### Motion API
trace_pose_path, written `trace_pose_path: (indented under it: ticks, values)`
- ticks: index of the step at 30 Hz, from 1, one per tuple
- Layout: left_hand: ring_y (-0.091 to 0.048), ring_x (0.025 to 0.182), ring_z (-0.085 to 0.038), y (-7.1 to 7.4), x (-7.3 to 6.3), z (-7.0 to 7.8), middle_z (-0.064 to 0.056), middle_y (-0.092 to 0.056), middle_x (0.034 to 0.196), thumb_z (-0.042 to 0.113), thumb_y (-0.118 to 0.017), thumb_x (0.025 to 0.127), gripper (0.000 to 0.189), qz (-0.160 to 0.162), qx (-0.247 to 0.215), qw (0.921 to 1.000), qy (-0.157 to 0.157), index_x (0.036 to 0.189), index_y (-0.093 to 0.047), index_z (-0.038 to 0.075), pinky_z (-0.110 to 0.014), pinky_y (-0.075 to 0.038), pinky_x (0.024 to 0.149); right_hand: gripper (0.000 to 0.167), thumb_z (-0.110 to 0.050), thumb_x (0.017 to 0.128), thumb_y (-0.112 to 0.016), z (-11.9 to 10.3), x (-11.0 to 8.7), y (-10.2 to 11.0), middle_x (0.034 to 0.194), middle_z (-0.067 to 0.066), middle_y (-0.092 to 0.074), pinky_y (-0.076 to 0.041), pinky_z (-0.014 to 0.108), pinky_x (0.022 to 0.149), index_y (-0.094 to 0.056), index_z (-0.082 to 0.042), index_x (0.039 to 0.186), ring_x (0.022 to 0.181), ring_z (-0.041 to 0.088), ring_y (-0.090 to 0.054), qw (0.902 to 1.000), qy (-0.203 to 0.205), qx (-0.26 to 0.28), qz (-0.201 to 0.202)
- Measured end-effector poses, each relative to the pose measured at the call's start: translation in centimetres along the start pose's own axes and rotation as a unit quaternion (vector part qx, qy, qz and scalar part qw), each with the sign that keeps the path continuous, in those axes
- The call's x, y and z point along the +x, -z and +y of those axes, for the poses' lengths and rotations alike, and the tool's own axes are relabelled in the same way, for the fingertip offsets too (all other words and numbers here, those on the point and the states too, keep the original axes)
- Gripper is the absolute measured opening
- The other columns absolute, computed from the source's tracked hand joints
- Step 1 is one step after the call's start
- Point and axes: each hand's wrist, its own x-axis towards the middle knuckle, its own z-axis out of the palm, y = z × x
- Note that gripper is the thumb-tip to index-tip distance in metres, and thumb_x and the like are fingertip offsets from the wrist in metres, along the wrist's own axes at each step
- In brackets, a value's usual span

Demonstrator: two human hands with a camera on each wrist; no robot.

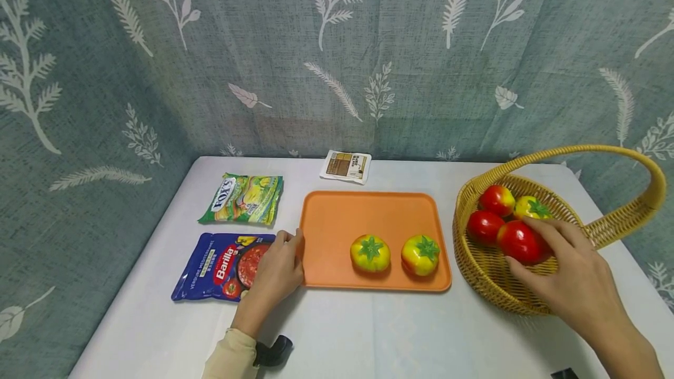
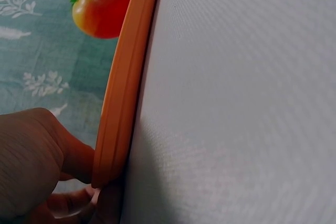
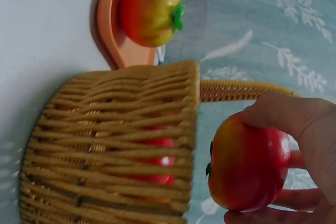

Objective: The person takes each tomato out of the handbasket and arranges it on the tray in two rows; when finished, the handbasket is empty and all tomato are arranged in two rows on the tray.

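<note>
Orange tray (image 1: 337, 218) at the centre of the frame, pinched at its left edge by the left hand (image 1: 279, 268), with two yellow-red fruits (image 1: 370, 255) toward its lower right. At the right of the frame, grips a red fruit (image 1: 520, 243) between thumb and fingers of the right hand (image 1: 576, 276), over a wicker basket (image 1: 466, 268) with three more fruits (image 1: 483, 227) inside. At left, green Fox's packet (image 1: 247, 199) above a blue Barilla pouch (image 1: 210, 265), partly behind the left hand; upper centre, small sachet (image 1: 346, 166).
</note>
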Motion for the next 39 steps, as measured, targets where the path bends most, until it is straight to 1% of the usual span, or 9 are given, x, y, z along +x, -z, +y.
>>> trace_pose_path:
  ticks: [9, 14, 16, 18, 21, 25, 33, 36, 39]
  values:
    - [-0.054, 0.085, -0.024, 0.1, 0.2, 0.1, -0.017, -0.055, 0.111, 0.003, -0.071, 0.085, 0.06, -0.016, -0.007, 0.9998, 0.013, 0.141, -0.054, -0.002, -0.041, -0.055, 0.08, 0.078, -0.016, 0.059, -0.092, -1.6, -0.3, 0.5, 0.119, 0.018, -0.057, -0.048, 0.066, 0.071, -0.064, -0.007, 0.131, 0.102, 0.041, -0.057, 0.9997, 0.018, 0.01, 0.01]
    - [-0.054, 0.083, -0.024, 0.2, 0.1, 0.2, -0.017, -0.055, 0.11, 0.002, -0.07, 0.085, 0.058, -0.012, -0.004, 0.9999, 0.009, 0.141, -0.054, -0.003, -0.041, -0.055, 0.079, 0.079, -0.018, 0.057, -0.092, -2.6, -0.3, 0.6, 0.121, 0.013, -0.059, -0.045, 0.021, 0.088, -0.066, -0.012, 0.131, 0.105, 0.035, -0.058, 0.9991, 0.034, 0.016, 0.021]
    - [-0.054, 0.083, -0.024, 0.2, 0.1, 0.2, -0.017, -0.055, 0.11, 0.002, -0.07, 0.085, 0.057, -0.01, -0.004, 0.9999, 0.007, 0.14, -0.055, -0.003, -0.041, -0.055, 0.078, 0.079, -0.019, 0.057, -0.093, -3.0, -0.2, 0.6, 0.122, 0.012, -0.059, -0.046, 0.02, 0.09, -0.066, -0.012, 0.131, 0.106, 0.033, -0.057, 0.9991, 0.035, 0.016, 0.018]
    - [-0.054, 0.082, -0.024, 0.1, 0.0, 0.2, -0.017, -0.055, 0.109, 0.002, -0.07, 0.085, 0.057, -0.008, -0.002, 0.9999, 0.006, 0.14, -0.055, -0.003, -0.041, -0.055, 0.078, 0.079, -0.019, 0.057, -0.094, -3.3, -0.2, 0.6, 0.123, 0.013, -0.058, -0.055, 0.04, 0.085, -0.066, -0.011, 0.131, 0.107, 0.034, -0.055, 0.9991, 0.035, 0.019, 0.013]
    - [-0.053, 0.082, -0.024, 0.1, 0.0, 0.1, -0.017, -0.055, 0.108, 0.001, -0.07, 0.085, 0.057, -0.004, -0.002, 1.0, 0.005, 0.14, -0.055, -0.003, -0.041, -0.054, 0.076, 0.079, -0.019, 0.057, -0.094, -3.8, -0.1, 0.6, 0.124, 0.013, -0.058, -0.053, 0.034, 0.089, -0.066, -0.011, 0.13, 0.107, 0.033, -0.055, 0.9989, 0.04, 0.023, 0.012]
    - [-0.053, 0.081, -0.024, 0.1, 0.0, 0.1, -0.017, -0.055, 0.108, 0.001, -0.069, 0.084, 0.057, -0.003, -0.003, 1.0, 0.002, 0.139, -0.056, -0.003, -0.041, -0.054, 0.076, 0.075, -0.019, 0.057, -0.092, -4.1, 0.0, 0.3, 0.122, 0.012, -0.059, -0.021, 0.001, 0.089, -0.068, -0.011, 0.128, 0.106, 0.031, -0.056, 0.9975, 0.058, 0.034, 0.023]
    - [-0.053, 0.081, -0.024, 0.1, 0.1, 0.0, -0.017, -0.055, 0.109, 0.001, -0.069, 0.084, 0.057, -0.005, -0.005, 1.0, 0.002, 0.139, -0.056, -0.003, -0.041, -0.054, 0.076, 0.075, -0.023, 0.058, -0.093, -4.9, 0.1, -0.4, 0.123, 0.01, -0.059, -0.032, 0.007, 0.089, -0.068, -0.015, 0.129, 0.107, 0.029, -0.056, 0.9972, 0.063, 0.037, 0.014]
    - [-0.054, 0.082, -0.024, 0.0, 0.0, 0.0, -0.017, -0.055, 0.109, 0.002, -0.069, 0.085, 0.056, -0.006, -0.004, 1.0, 0.005, 0.139, -0.056, -0.003, -0.041, -0.054, 0.077, 0.078, -0.024, 0.059, -0.094, -5.3, 0.2, -0.6, 0.124, 0.009, -0.059, -0.051, 0.028, 0.084, -0.067, -0.017, 0.132, 0.107, 0.028, -0.055, 0.9976, 0.061, 0.033, 0.002]
    - [-0.054, 0.083, -0.025, 0.0, 0.0, 0.0, -0.018, -0.055, 0.11, 0.001, -0.069, 0.085, 0.056, -0.007, -0.005, 0.9999, 0.006, 0.139, -0.056, -0.003, -0.042, -0.055, 0.078, 0.079, -0.024, 0.059, -0.094, -5.5, 0.3, -0.9, 0.124, 0.008, -0.058, -0.055, 0.052, 0.073, -0.067, -0.018, 0.132, 0.107, 0.026, -0.054, 0.9974, 0.065, 0.031, -0.004]
